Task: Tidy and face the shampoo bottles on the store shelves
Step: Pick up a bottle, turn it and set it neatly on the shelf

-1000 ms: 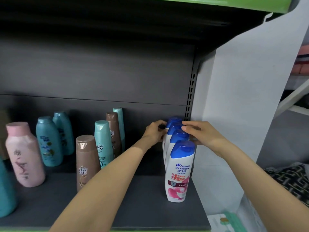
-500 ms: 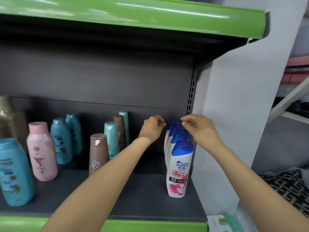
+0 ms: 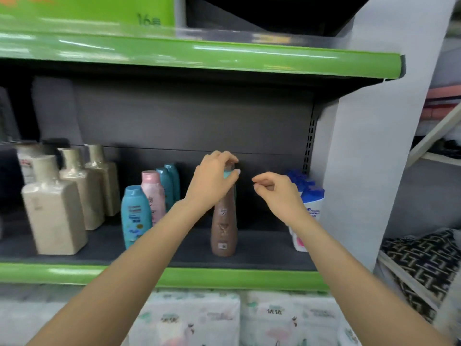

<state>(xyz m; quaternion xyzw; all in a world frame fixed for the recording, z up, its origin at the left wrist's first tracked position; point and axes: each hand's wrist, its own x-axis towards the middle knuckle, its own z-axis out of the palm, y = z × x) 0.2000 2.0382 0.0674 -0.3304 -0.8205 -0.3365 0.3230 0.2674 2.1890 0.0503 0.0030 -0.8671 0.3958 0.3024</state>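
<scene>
My left hand (image 3: pixel 212 182) is curled over the tops of a row of bottles in the middle of the dark shelf (image 3: pixel 262 248). It pinches the cap of a teal bottle (image 3: pixel 227 174) between thumb and fingers. The brown bottle (image 3: pixel 223 228) stands upright in front, its cap hidden under my palm. My right hand (image 3: pixel 275 192) hovers to the right with loosely curled fingers and holds nothing. Behind it a row of white bottles with blue caps (image 3: pixel 313 198) stands against the right wall, partly hidden by my right forearm.
Teal bottles (image 3: pixel 136 216) and a pink bottle (image 3: pixel 152 191) stand left of my left arm. Several beige square bottles (image 3: pixel 53 211) fill the far left. A green shelf lip (image 3: pixel 224 277) runs in front, a white side panel (image 3: pixel 369 158) bounds the right, and patterned packs (image 3: pixel 189 318) lie below.
Both hands have left the blue-capped white bottles and moved left. My left hand now holds the top of the teal bottle in the brown-and-teal row. The view has pulled back and shifted left.
</scene>
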